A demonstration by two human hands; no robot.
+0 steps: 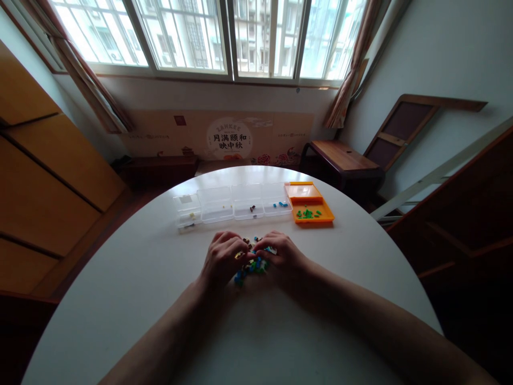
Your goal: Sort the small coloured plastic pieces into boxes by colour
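Note:
A small heap of coloured pieces [251,266], blue, green, yellow and brown, lies on the round white table [160,278]. My left hand [222,260] rests on the heap's left side with its fingers curled inward. My right hand [280,255] lies on the right side, fingers curled toward the left hand. The fingertips of both hands meet over the pieces. What each hand pinches is too small to name.
Behind the heap stands a row of clear plastic trays [232,203] with a few pieces in them. An orange tray [310,209] at the row's right end holds green pieces. A wooden bench [344,158] and leaning boards stand at the right.

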